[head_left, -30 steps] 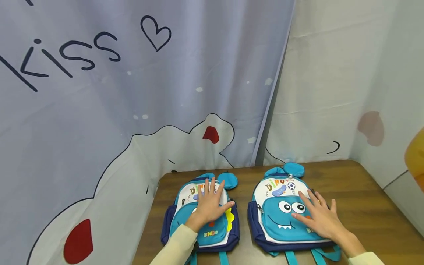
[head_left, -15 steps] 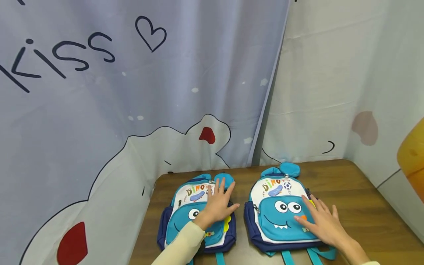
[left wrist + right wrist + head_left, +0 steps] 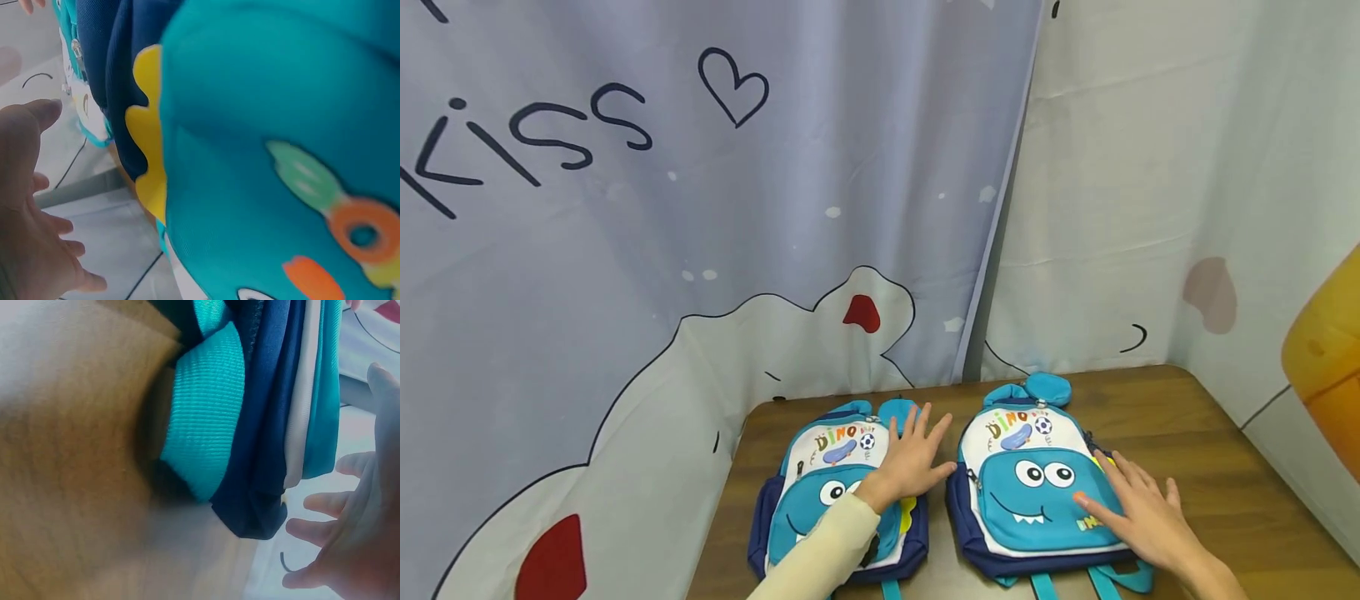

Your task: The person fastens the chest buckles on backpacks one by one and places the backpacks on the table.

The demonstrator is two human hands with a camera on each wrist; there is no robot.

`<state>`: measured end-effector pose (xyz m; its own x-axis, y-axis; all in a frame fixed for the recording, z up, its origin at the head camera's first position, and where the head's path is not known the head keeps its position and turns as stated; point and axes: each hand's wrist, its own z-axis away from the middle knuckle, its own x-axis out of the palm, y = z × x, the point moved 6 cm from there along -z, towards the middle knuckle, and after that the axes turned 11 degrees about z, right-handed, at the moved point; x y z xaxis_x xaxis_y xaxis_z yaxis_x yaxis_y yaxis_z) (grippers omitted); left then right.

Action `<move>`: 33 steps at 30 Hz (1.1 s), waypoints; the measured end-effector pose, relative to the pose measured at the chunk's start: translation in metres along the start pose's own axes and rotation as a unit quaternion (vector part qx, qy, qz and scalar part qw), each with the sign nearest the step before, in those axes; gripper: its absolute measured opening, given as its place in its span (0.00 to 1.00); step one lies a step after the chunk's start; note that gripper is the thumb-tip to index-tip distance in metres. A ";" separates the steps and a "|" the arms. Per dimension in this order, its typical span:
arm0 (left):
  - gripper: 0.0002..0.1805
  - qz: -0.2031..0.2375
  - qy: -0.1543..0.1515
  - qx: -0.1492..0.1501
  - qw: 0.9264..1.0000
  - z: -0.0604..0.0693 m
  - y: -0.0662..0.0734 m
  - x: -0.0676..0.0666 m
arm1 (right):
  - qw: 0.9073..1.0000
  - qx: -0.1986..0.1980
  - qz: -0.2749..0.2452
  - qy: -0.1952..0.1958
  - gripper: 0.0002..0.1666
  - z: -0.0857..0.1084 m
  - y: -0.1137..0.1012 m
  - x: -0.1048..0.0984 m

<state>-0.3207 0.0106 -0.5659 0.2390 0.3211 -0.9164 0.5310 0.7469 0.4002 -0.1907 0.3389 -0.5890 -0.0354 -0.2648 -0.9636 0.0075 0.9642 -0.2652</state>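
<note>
The left hand [image 3: 907,465] holds nothing: its fingers are spread and its thumb stands out to the side. The right hand [image 3: 1150,515] is likewise spread, gripping nothing, the thumb well away from the fingers. In each wrist view a gap shows between hand and cloth, so both hover just off the bags.

Under the left hand is the left bag [image 3: 808,512], its lower right part hidden by the hand and a pale sleeve [image 3: 820,554]; yellow spikes [image 3: 150,137] run along its pocket edge. The right hand hangs over the right side of the right bag [image 3: 1037,512], whose eyes and toothed grin show plainly.

The two bags lie side by side, fronts up, on a wooden table [image 3: 1210,450], a narrow gap between them. Each has a round blue pouch at its top: the left pouch [image 3: 893,410] is partly behind the fingers, the right pouch [image 3: 1048,388] in full view. Teal straps [image 3: 1043,586] trail toward the near side. Behind the table hangs a printed curtain [image 3: 850,150].
</note>
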 end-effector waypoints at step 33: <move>0.38 -0.040 -0.092 0.101 0.990 -0.067 0.061 0.030 | 0.986 0.107 -0.035 -0.121 0.69 0.008 0.027 0.015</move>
<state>-0.3356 0.1044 -0.5694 0.3245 0.1400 -0.9355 0.7009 0.6285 0.3372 -0.1829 0.3612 -0.6111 0.1964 -0.3514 -0.9154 0.2252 0.9248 -0.3067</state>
